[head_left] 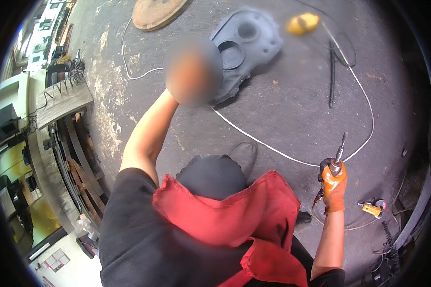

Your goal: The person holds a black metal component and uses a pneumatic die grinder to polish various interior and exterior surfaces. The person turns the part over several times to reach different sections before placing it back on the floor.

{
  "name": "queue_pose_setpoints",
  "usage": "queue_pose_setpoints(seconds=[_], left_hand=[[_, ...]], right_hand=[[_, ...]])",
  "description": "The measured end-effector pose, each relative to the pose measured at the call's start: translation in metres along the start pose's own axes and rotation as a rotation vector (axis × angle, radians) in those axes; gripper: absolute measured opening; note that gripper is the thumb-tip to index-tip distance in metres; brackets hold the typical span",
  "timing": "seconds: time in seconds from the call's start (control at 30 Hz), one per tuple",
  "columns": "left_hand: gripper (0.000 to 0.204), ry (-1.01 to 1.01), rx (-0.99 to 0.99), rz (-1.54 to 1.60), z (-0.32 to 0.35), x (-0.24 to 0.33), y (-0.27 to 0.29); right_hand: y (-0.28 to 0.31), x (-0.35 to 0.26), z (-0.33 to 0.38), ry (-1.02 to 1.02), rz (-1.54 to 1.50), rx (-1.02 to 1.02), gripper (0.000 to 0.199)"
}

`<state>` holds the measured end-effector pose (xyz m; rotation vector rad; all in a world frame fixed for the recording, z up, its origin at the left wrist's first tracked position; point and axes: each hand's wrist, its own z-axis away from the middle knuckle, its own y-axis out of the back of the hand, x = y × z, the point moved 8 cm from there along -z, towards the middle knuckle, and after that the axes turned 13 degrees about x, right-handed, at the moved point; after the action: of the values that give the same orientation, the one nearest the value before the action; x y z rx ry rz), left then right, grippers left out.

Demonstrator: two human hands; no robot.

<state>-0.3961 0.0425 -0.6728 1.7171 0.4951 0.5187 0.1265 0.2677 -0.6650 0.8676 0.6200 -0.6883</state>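
A grey metal casting with round openings lies on the dark floor ahead of me. My left hand, in an orange glove, reaches to the casting's left side. A blur covers it, so its fingers and any contact with the casting are hidden. On the right, my right hand, also in an orange glove, is closed round an air die grinder. Its slim metal tip points away from me, clear of the casting. A hose runs from the tool down beside the wrist.
A pale hose curves across the floor between my hands. A round wooden disc, a yellow object and a black bar lie farther off. At right sits a yellow-and-black tool; at left stands a bench.
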Motion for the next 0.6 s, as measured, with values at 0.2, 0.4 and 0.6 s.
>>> queue_pose_setpoints(seconds=[0.2,0.4,0.6], left_hand=[[0.032,-0.302,-0.048,-0.061,-0.015,-0.002,-0.033],[0.032,-0.293,-0.259,-0.085,-0.012,-0.008,-0.047],[0.038,0.138,0.018,0.122,-0.014,-0.013,0.008]], right_hand=[[-0.009,-0.013,0.004,0.024,-0.011,0.004,0.012],[-0.007,-0.001,0.002,0.004,-0.006,0.007,0.013],[-0.002,-0.002,0.009,-0.036,-0.016,-0.001,0.011]])
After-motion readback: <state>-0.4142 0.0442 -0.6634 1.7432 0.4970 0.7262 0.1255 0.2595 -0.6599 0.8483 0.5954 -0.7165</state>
